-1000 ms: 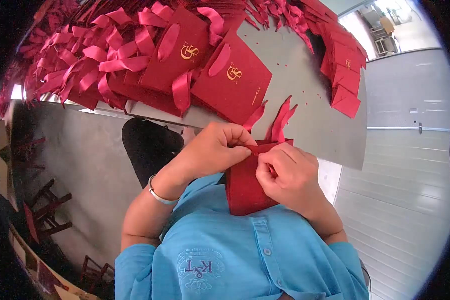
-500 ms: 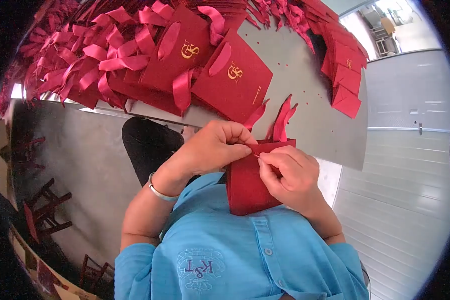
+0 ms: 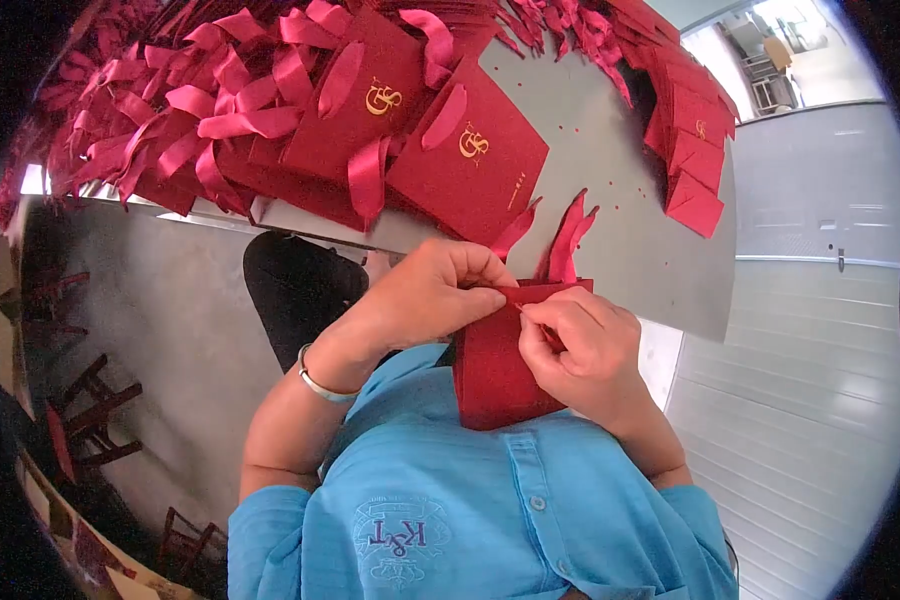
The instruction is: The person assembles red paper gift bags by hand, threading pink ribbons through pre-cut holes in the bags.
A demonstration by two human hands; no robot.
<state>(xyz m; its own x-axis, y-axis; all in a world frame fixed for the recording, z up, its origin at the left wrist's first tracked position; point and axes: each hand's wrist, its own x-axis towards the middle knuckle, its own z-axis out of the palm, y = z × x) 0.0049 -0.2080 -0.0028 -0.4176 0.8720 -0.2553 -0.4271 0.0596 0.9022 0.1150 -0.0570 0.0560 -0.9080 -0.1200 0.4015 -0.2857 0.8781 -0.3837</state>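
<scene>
- The left hand point(image 3: 430, 295) pinches the top edge of a flat red paper bag point(image 3: 495, 375) held against the blue shirt point(image 3: 470, 510).
- The right hand point(image 3: 580, 350) pinches a ribbon end point(image 3: 568, 240) at that same edge, fingertips touching the left hand's.
- Finished bags point(image 3: 470, 160) with ribbon handles lie heaped on the grey table point(image 3: 640, 250) beyond.
</scene>
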